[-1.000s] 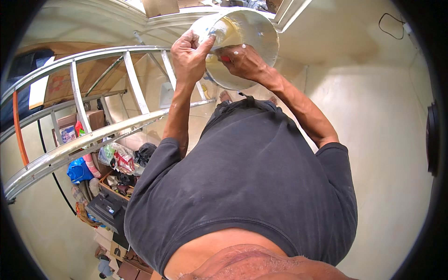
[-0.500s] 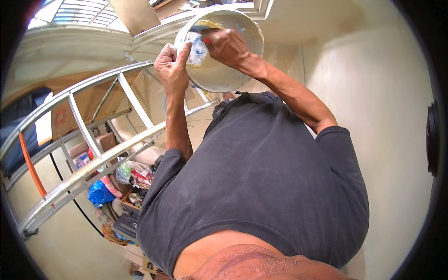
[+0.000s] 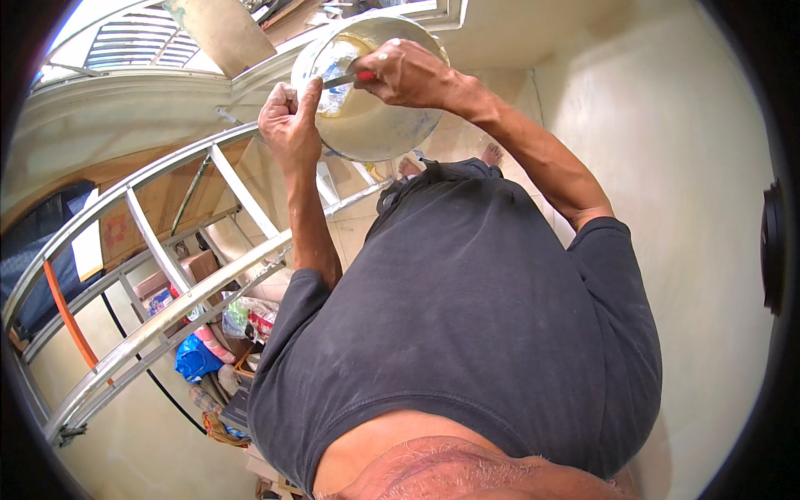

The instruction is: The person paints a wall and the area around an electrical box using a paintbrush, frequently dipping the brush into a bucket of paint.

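A white bucket [image 3: 379, 137], smeared inside with pale paste and with a whitish lump near its far wall, is tilted so that its mouth faces me. My left hand [image 3: 290, 125] grips its left rim, thumb along the edge and fingers curled on the outer side. Over the bucket's mouth, my right hand [image 3: 406, 75] is closed round the red handle of a putty knife [image 3: 340, 82]. The flat metal blade points left, its tip close to my left thumb; whether it touches the rim I cannot tell. Pale paste spots my fingers.
An aluminium ladder [image 3: 179, 292] slants along my left side. Behind it lie a blue plastic bag [image 3: 197, 358], cardboard boxes and other bags. A pale wall [image 3: 667, 275] rises on the right. At the far left is a window with slats [image 3: 137, 37]; my bare feet stand below the bucket.
The bucket and both hands have shifted left in view. The putty knife has moved from the bucket's far inner side to its left rim, and its blade now shows plainly.
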Demonstrator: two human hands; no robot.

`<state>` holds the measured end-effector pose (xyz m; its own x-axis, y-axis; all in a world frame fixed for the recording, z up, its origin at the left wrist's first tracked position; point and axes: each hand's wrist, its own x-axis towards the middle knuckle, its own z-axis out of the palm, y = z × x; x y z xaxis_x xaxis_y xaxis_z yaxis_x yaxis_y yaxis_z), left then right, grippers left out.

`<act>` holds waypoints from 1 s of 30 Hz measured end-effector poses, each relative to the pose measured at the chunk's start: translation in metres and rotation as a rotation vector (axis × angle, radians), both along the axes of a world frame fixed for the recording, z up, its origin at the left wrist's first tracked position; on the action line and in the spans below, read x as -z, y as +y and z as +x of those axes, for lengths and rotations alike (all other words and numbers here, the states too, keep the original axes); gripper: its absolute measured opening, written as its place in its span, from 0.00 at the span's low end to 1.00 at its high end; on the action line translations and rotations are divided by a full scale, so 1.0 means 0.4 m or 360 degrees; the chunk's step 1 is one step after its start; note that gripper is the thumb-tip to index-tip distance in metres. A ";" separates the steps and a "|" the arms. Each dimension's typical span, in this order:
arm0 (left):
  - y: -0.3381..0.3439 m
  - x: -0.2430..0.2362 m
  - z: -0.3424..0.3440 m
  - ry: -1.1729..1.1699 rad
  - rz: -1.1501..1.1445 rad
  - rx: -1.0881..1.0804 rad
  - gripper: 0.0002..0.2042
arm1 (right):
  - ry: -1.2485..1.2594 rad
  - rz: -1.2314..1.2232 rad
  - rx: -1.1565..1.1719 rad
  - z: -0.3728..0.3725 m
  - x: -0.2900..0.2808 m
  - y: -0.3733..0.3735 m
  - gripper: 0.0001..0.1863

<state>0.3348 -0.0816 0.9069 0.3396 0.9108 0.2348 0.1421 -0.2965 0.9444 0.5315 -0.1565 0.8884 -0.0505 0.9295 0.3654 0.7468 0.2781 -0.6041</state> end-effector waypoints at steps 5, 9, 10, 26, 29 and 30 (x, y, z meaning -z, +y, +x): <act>-0.004 -0.015 0.004 0.0019 0.0033 -0.0018 0.20 | 0.0019 -0.0022 -0.0086 -0.006 0.024 -0.013 0.07; -0.005 -0.023 0.004 0.0047 0.0048 0.0004 0.19 | -0.0227 -0.0030 -0.0223 -0.023 -0.005 -0.026 0.05; -0.007 -0.034 0.008 0.0065 0.0057 0.0017 0.19 | -0.0293 -0.0009 -0.0256 -0.026 -0.009 -0.027 0.05; -0.001 -0.013 0.021 0.0368 0.0270 -0.0055 0.22 | -0.0434 0.0312 -0.0102 0.020 0.009 -0.064 0.04; -0.002 -0.016 0.039 0.0288 0.0232 -0.0066 0.22 | -0.0471 0.0689 -0.0066 0.022 0.064 -0.075 0.02; 0.005 -0.004 0.043 0.0260 0.0209 -0.0076 0.22 | -0.0628 0.0568 -0.0098 0.021 0.061 -0.082 0.02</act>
<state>0.3518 -0.0796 0.9087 0.3399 0.8920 0.2980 0.3072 -0.4048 0.8613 0.5400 -0.1893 0.8639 -0.2984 0.7420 0.6003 0.8738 0.4654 -0.1409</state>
